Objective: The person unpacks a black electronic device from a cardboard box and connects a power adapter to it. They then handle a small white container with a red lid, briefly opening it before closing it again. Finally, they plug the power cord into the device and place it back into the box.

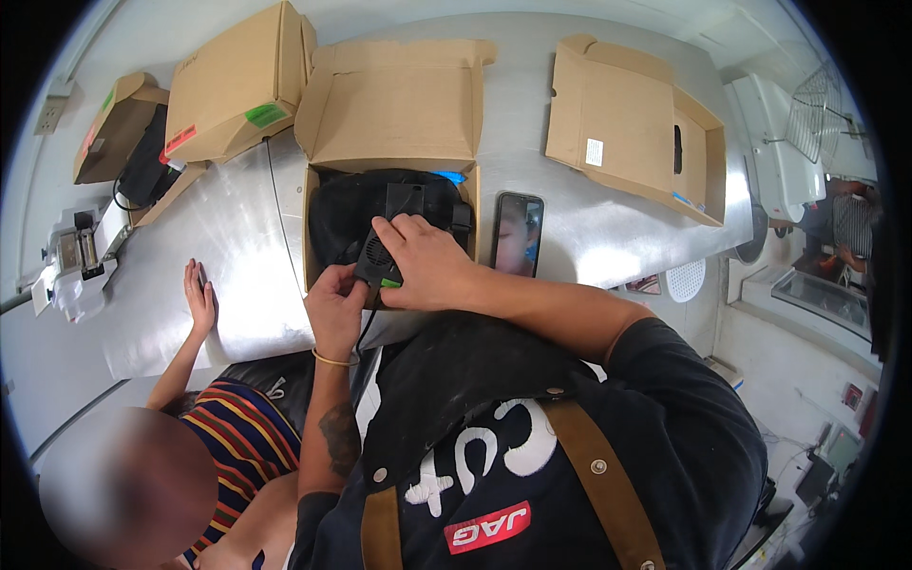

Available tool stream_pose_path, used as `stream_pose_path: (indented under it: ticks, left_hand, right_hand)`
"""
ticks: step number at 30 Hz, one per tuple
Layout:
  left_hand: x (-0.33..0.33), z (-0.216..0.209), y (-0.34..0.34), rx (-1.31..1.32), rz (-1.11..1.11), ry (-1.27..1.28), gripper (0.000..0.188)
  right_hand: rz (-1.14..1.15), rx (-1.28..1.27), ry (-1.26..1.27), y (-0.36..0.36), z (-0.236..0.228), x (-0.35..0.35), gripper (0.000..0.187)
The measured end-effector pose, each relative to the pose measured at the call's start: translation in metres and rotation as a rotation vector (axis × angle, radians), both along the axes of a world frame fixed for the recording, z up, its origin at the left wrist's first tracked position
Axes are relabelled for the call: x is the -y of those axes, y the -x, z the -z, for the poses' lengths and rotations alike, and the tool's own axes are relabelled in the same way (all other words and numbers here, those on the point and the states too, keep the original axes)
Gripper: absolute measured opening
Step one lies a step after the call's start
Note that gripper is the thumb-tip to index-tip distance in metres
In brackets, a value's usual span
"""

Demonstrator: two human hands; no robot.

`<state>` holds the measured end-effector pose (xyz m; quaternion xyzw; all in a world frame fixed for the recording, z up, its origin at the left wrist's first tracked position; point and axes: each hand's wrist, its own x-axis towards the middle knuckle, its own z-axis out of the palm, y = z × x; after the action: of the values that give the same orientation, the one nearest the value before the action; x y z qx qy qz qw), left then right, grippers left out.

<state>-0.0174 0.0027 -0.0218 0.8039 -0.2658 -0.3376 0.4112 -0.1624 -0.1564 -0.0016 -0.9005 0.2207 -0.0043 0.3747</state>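
Note:
An open cardboard box (pixel 394 90) stands in front of me, with a dark cloth or pouch (pixel 332 214) inside. Over its near part I have a small black device with a round slotted grille (pixel 378 255) and a green patch at its near end. My right hand (pixel 427 261) is closed around it from the right side. At the device's near left corner, my left hand (pixel 337 302) has its fingers pinched, close to a black cable (pixel 368 328) that hangs down toward me. What the left fingertips grip is hidden.
A phone (pixel 519 235) lies right of the box on the metal table (pixel 598 252). Another open cardboard box (pixel 613 109) is at the far right, more boxes (pixel 228 85) at the far left. Beside my left arm sits a person in a striped top (pixel 242 432), one hand (pixel 199 299) on the table.

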Motion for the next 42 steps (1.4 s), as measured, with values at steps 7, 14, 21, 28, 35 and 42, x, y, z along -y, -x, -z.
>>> stream_pose_path:
  ticks: [7,14,21,28,35,42]
  left_hand:
    - [0.0,-0.01,-0.014,0.11,0.065,0.078,0.024]
    - [-0.017,-0.005,-0.034,0.211,0.001,0.147,0.021]
    - [-0.017,0.001,-0.012,0.249,0.104,0.113,0.021]
    - [-0.011,0.0,0.021,0.274,0.169,0.128,0.029]
    - [0.0,0.003,0.001,0.362,0.209,0.061,0.049]
    - [0.02,0.028,0.003,0.208,0.285,0.135,0.044]
  right_hand:
    - [0.094,0.086,0.178,0.006,0.003,0.011,0.093]
    - [0.079,0.036,0.182,0.011,0.004,0.009,0.094]
    - [0.143,0.266,0.245,0.06,0.008,0.012,0.075]
    - [0.395,0.316,0.291,0.126,0.0,0.03,0.048]
    - [0.131,0.304,0.301,0.09,-0.013,0.021,0.083]
    - [-0.067,0.235,0.375,0.02,0.027,0.009,0.087]
